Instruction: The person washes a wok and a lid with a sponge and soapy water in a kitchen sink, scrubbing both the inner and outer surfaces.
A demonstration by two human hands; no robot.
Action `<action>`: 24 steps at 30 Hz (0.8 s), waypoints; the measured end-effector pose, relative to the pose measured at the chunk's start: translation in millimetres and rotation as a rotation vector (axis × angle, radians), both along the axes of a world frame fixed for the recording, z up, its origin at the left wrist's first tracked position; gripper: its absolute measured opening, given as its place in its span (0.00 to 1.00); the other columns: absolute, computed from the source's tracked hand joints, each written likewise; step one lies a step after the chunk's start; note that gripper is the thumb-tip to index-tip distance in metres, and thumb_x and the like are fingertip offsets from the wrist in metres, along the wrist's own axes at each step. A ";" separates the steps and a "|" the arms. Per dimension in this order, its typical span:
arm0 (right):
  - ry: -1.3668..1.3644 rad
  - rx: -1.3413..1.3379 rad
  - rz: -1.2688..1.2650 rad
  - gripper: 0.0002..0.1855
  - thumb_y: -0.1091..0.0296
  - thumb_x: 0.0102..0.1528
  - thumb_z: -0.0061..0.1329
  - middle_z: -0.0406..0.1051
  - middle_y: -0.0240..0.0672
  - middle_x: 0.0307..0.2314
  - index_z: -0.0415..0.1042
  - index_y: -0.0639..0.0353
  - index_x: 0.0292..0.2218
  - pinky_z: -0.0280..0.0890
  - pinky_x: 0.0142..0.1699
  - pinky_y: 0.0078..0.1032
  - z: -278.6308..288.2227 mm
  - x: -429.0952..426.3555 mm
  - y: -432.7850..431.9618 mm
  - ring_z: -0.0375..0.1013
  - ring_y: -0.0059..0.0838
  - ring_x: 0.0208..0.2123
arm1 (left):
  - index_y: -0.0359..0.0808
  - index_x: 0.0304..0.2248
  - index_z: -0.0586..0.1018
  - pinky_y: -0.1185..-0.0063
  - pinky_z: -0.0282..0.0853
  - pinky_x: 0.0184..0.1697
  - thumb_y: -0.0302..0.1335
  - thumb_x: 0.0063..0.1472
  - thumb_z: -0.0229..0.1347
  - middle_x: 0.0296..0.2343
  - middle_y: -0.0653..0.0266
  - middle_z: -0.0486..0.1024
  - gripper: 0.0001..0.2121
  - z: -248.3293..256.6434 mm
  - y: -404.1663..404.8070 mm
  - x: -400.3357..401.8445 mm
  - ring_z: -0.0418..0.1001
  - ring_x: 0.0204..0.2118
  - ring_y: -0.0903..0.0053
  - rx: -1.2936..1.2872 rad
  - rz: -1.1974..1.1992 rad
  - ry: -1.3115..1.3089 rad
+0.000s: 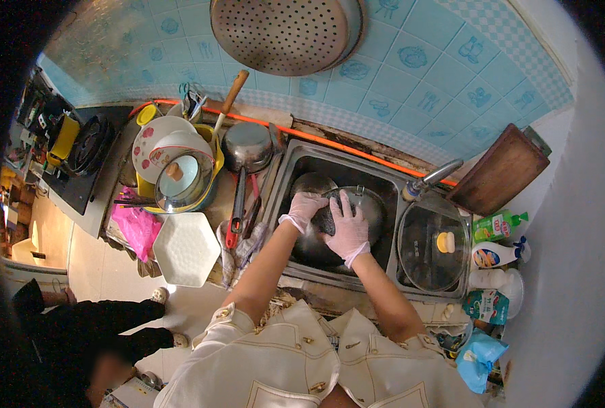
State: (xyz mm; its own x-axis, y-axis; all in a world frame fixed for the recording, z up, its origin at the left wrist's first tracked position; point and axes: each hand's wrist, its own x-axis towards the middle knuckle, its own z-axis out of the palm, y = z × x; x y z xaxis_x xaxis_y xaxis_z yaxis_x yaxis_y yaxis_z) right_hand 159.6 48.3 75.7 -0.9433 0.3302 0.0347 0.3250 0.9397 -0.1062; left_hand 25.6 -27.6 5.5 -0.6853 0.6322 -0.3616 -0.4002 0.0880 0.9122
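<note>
Both my hands wear thin translucent gloves and are inside the left sink basin. A round metal pan with a small bracket on its rim lies tilted there. My left hand holds the pan's left edge, its fingertips at the rim. My right hand presses on a dark, rough scrubbing pad against the metal, fingers spread. The palm hides part of the pad, so its exact kind is unclear. Another round metal vessel sits behind my left hand.
A faucet rises behind the right basin, where a glass lid rests. Bottles and a cutting board stand to the right. Left are a saucepan, stacked bowls and a white hexagonal plate. Another person is lower left.
</note>
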 end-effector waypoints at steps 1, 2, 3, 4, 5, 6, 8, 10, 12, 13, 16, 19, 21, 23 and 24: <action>-0.039 -0.019 0.016 0.43 0.54 0.38 0.58 0.50 0.38 0.56 0.56 0.51 0.54 0.62 0.47 0.43 -0.3 -1.2 4.3 0.61 0.51 0.47 | 0.28 0.29 0.79 0.82 0.68 0.34 0.22 0.48 0.61 0.26 0.63 0.76 0.08 2.2 -1.1 0.6 0.73 0.28 0.80 0.026 -0.021 0.014; -0.077 -0.039 0.032 0.42 0.55 0.39 0.57 0.50 0.36 0.56 0.56 0.51 0.54 0.62 0.47 0.44 0.0 -2.5 9.0 0.62 0.50 0.46 | 0.28 0.31 0.78 0.82 0.68 0.35 0.21 0.48 0.60 0.27 0.63 0.76 0.09 4.2 -1.8 2.4 0.72 0.29 0.80 0.049 -0.003 -0.010; -0.087 -0.013 0.061 0.41 0.56 0.39 0.57 0.51 0.35 0.56 0.56 0.52 0.53 0.63 0.46 0.44 1.1 -3.6 13.1 0.62 0.49 0.45 | 0.28 0.32 0.78 0.82 0.68 0.36 0.21 0.48 0.60 0.28 0.63 0.76 0.10 6.7 -3.4 5.0 0.72 0.30 0.80 0.074 0.014 -0.034; -0.098 0.012 0.090 0.40 0.57 0.39 0.56 0.52 0.35 0.55 0.57 0.52 0.53 0.63 0.45 0.43 2.4 -4.9 17.8 0.63 0.47 0.44 | 0.28 0.33 0.77 0.82 0.68 0.37 0.20 0.48 0.60 0.29 0.64 0.75 0.11 8.2 -4.2 7.2 0.72 0.31 0.80 0.098 0.031 -0.059; -0.108 0.038 0.118 0.38 0.58 0.40 0.56 0.53 0.34 0.55 0.58 0.53 0.52 0.64 0.45 0.43 3.9 -7.3 22.0 0.63 0.46 0.44 | 0.28 0.35 0.77 0.82 0.68 0.38 0.19 0.48 0.59 0.30 0.64 0.75 0.12 4.1 -3.8 7.8 0.72 0.32 0.80 0.159 0.039 -0.041; -0.121 0.017 0.131 0.33 0.59 0.40 0.55 0.56 0.36 0.53 0.62 0.55 0.49 0.65 0.44 0.40 14.6 -11.3 22.2 0.64 0.45 0.43 | 0.28 0.36 0.76 0.82 0.67 0.38 0.19 0.48 0.59 0.31 0.64 0.75 0.13 0.7 -5.4 7.6 0.71 0.33 0.80 0.220 0.055 -0.022; -0.174 0.041 0.170 0.30 0.60 0.40 0.54 0.59 0.37 0.51 0.65 0.57 0.46 0.65 0.44 0.38 23.4 -20.7 27.6 0.64 0.45 0.43 | 0.29 0.40 0.73 0.83 0.67 0.40 0.20 0.49 0.59 0.34 0.64 0.74 0.17 -6.0 -8.3 6.0 0.70 0.36 0.81 0.156 0.071 -0.007; -0.223 0.039 0.184 0.27 0.62 0.37 0.52 0.61 0.36 0.47 0.69 0.57 0.42 0.65 0.45 0.35 31.2 -28.9 33.7 0.65 0.43 0.42 | 0.30 0.41 0.74 0.82 0.67 0.40 0.21 0.49 0.59 0.34 0.63 0.74 0.17 -6.7 -2.3 4.3 0.71 0.35 0.80 0.044 0.061 0.056; -0.292 0.059 0.233 0.27 0.62 0.37 0.52 0.63 0.36 0.45 0.69 0.57 0.42 0.65 0.45 0.35 35.1 -36.2 40.3 0.65 0.43 0.42 | 0.30 0.41 0.74 0.82 0.67 0.40 0.23 0.50 0.59 0.34 0.62 0.75 0.16 -10.6 2.4 0.1 0.71 0.35 0.80 -0.005 0.036 0.049; -0.325 0.069 0.261 0.27 0.62 0.37 0.51 0.63 0.35 0.44 0.69 0.57 0.42 0.65 0.45 0.35 37.2 -39.9 41.5 0.65 0.43 0.42 | 0.30 0.41 0.75 0.82 0.67 0.40 0.23 0.50 0.59 0.34 0.62 0.75 0.16 -14.1 4.1 -3.1 0.72 0.35 0.79 0.004 0.016 0.011; -0.396 0.100 0.308 0.27 0.61 0.37 0.51 0.65 0.35 0.41 0.70 0.56 0.42 0.64 0.45 0.36 46.2 -51.7 36.3 0.65 0.42 0.41 | 0.29 0.38 0.77 0.81 0.67 0.39 0.25 0.51 0.58 0.33 0.60 0.77 0.14 -33.9 4.1 -7.1 0.73 0.34 0.78 -0.071 0.018 0.199; -0.407 0.084 0.332 0.23 0.64 0.39 0.50 0.66 0.38 0.41 0.70 0.57 0.40 0.65 0.44 0.36 55.1 -51.8 42.2 0.66 0.42 0.42 | 0.33 0.34 0.79 0.78 0.67 0.41 0.33 0.50 0.56 0.32 0.55 0.76 0.13 -23.0 15.1 -1.3 0.74 0.36 0.69 -0.234 0.010 0.294; -0.322 0.079 0.371 0.26 0.63 0.38 0.52 0.66 0.37 0.42 0.68 0.57 0.42 0.65 0.44 0.36 49.4 -46.3 49.9 0.66 0.42 0.41 | 0.36 0.32 0.80 0.76 0.67 0.42 0.36 0.50 0.55 0.32 0.53 0.76 0.14 -9.6 16.3 1.6 0.74 0.37 0.63 -0.328 0.006 0.307; -0.216 0.072 0.391 0.28 0.62 0.37 0.54 0.65 0.37 0.42 0.67 0.56 0.43 0.65 0.44 0.36 39.9 -41.2 50.7 0.66 0.42 0.40 | 0.38 0.32 0.80 0.75 0.67 0.41 0.37 0.50 0.54 0.31 0.53 0.76 0.14 -5.8 11.9 0.3 0.74 0.36 0.62 -0.394 0.017 0.349; -0.160 0.070 0.377 0.29 0.62 0.37 0.55 0.65 0.36 0.42 0.66 0.56 0.44 0.65 0.44 0.36 33.1 -35.6 52.6 0.66 0.42 0.40 | 0.38 0.33 0.80 0.75 0.67 0.41 0.37 0.50 0.54 0.31 0.53 0.76 0.14 -0.2 11.6 2.2 0.74 0.36 0.62 -0.404 0.010 0.356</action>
